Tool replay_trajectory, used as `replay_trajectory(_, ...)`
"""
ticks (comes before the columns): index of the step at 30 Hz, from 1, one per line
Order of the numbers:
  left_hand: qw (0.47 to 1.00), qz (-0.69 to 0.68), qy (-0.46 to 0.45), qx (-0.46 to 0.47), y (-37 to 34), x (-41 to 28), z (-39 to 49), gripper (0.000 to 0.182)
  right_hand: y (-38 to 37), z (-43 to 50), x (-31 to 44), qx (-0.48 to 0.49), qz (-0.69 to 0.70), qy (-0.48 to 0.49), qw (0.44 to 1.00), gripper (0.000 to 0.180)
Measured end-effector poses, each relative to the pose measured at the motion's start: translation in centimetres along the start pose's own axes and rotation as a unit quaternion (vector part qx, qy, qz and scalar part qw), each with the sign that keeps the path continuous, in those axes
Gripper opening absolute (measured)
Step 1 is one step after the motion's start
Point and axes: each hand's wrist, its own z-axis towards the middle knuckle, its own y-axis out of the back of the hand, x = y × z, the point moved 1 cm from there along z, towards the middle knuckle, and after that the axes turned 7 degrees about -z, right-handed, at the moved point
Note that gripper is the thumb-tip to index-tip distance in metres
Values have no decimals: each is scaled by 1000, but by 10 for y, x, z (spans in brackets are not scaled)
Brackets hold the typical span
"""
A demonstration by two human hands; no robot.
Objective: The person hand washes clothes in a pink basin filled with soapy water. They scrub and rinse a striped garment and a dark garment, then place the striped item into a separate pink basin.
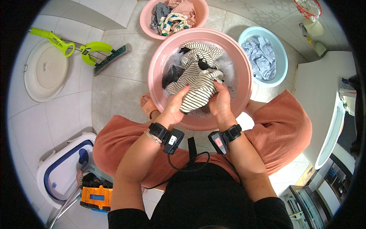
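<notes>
A striped cream-and-black garment [197, 91] lies bunched over soapy water in a large pink plastic basin [155, 57] between my knees. My left hand [174, 107] grips its left edge, with the thumb on top. On the other side, my right hand [220, 98] holds the same cloth, thumb up and fingers hidden beneath it. Dark wet cloth [173, 75] sits in the water at the basin's left. Suds [230, 67] float along the right side.
Behind is a smaller pink basin [145, 21] of clothes; at right, a light blue basin [283, 68] holds blue cloth. A green-handled sponge mop [110, 58] and a round basin [45, 71] lean at left. Lower left are a white folding tub [43, 171] and an orange toy truck [97, 198].
</notes>
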Motion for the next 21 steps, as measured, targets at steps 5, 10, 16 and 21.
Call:
replay_trajectory(5,994,29,-30,103,-10,3,-3,23,5,-6,-15,-66,-84,-211,972,46)
replay_trajectory(10,988,38,-23,147,-9,9,-11,24,4,7,-11,15,15,-178,984,25)
replay_trajectory(16,990,-23,-123,72,-14,-5,-9,28,-2,2,5,23,141,-160,977,29)
replay_trajectory(21,970,-25,-225,82,-36,-21,-24,30,-31,-28,31,268,159,-57,949,47)
